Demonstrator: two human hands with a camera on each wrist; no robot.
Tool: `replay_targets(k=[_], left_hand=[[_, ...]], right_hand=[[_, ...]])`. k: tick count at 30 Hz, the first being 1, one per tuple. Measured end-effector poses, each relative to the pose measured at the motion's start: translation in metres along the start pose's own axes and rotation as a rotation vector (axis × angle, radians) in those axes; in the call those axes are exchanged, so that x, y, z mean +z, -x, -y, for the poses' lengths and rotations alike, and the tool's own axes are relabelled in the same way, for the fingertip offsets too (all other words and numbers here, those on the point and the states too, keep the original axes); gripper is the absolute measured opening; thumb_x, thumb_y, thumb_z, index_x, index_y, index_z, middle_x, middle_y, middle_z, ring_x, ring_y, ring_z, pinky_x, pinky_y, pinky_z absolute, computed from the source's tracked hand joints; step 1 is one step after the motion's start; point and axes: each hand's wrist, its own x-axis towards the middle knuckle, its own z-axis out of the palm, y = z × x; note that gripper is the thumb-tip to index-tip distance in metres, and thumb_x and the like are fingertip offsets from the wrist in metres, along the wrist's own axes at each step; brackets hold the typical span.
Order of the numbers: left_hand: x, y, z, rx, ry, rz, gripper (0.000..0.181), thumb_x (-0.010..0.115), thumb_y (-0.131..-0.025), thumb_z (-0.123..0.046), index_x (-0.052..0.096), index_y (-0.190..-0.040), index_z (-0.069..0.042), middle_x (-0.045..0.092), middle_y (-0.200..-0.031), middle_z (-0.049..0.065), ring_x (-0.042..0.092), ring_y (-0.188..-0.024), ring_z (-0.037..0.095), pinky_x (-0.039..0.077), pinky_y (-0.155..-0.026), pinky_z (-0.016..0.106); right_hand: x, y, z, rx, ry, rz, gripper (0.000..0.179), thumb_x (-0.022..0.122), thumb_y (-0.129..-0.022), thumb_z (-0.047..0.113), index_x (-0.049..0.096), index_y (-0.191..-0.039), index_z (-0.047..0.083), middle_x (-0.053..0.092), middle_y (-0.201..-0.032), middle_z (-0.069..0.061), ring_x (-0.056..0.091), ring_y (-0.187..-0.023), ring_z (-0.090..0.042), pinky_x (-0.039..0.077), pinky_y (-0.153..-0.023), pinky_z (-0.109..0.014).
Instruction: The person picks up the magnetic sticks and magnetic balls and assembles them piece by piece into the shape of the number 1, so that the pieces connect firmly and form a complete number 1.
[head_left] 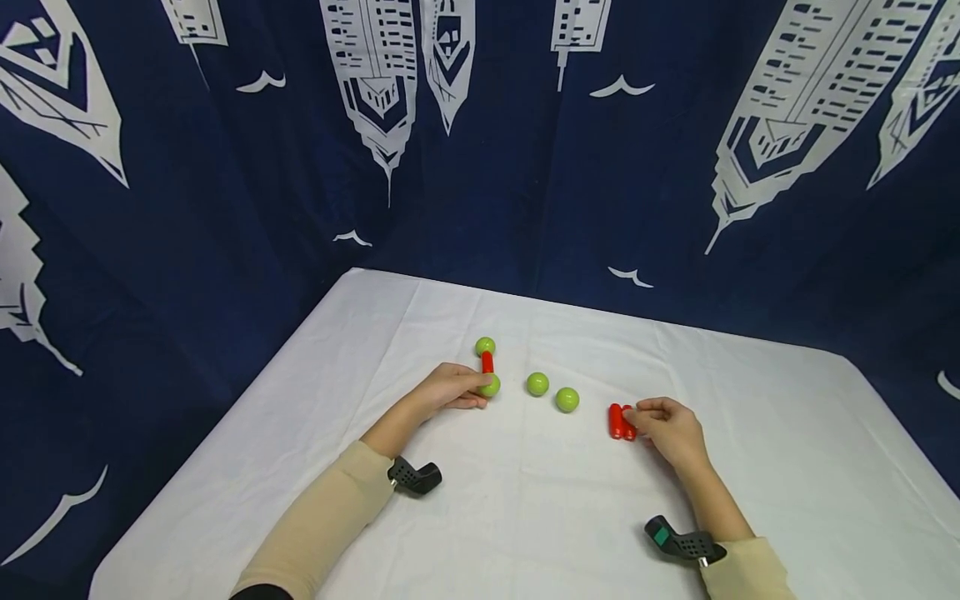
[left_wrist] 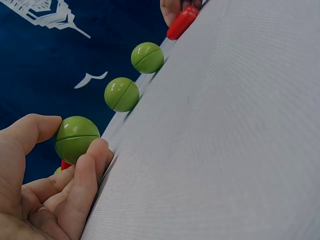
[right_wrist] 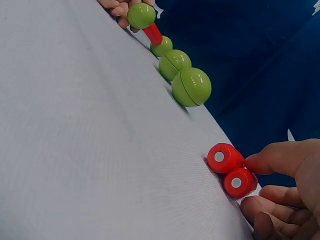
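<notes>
My left hand [head_left: 450,386] pinches a shiny green ball [left_wrist: 76,140] between thumb and fingertips. From that ball a short red rod [head_left: 487,362] reaches back to another green ball [head_left: 485,346], the three lined up as one piece. My right hand [head_left: 670,427] is at two red rods lying side by side, with thumb and fingers on either side of the nearer rod [right_wrist: 240,183]. The other red rod [head_left: 616,422] lies against it on the left. Pale round discs show on the rods' ends in the right wrist view.
Between the hands, two loose green balls, one on the left [head_left: 537,383] and one on the right [head_left: 567,399], sit on the white cloth-covered table [head_left: 517,517]. A dark blue curtain [head_left: 495,208] with white building prints hangs behind the table's far edge.
</notes>
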Motion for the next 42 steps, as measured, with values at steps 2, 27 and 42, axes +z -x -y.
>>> replay_targets(k=[2, 27, 42], left_hand=[[0.0, 0.0, 0.0, 0.006, -0.003, 0.002, 0.035, 0.07, -0.09, -0.023, 0.066, -0.107, 0.007, 0.067, -0.079, 0.006, 0.067, -0.069, 0.01, 0.057, -0.069, 0.02], [0.001, 0.0, 0.0, 0.009, -0.012, -0.008, 0.035, 0.071, -0.089, -0.023, 0.066, -0.107, 0.007, 0.067, -0.081, 0.007, 0.068, -0.07, 0.011, 0.057, -0.07, 0.02], [0.002, 0.002, 0.001, 0.027, -0.014, -0.005, 0.034, 0.071, -0.089, -0.024, 0.067, -0.104, 0.007, 0.067, -0.079, 0.007, 0.067, -0.069, 0.01, 0.057, -0.069, 0.02]], right_hand=[[-0.001, 0.001, 0.001, -0.014, 0.007, 0.007, 0.047, 0.071, -0.089, 0.03, 0.056, -0.115, -0.006, 0.064, -0.092, -0.01, 0.056, -0.07, -0.013, 0.05, -0.056, -0.019], [-0.008, 0.008, 0.012, -0.094, 0.229, 0.078, 0.031, 0.069, -0.083, 0.017, 0.059, -0.099, -0.008, 0.059, -0.078, -0.008, 0.054, -0.068, -0.02, 0.045, -0.057, -0.028], [-0.016, 0.005, 0.018, 0.048, -0.038, 0.155, 0.045, 0.065, -0.092, 0.025, 0.054, -0.117, -0.01, 0.064, -0.091, -0.012, 0.057, -0.07, -0.016, 0.055, -0.06, -0.025]])
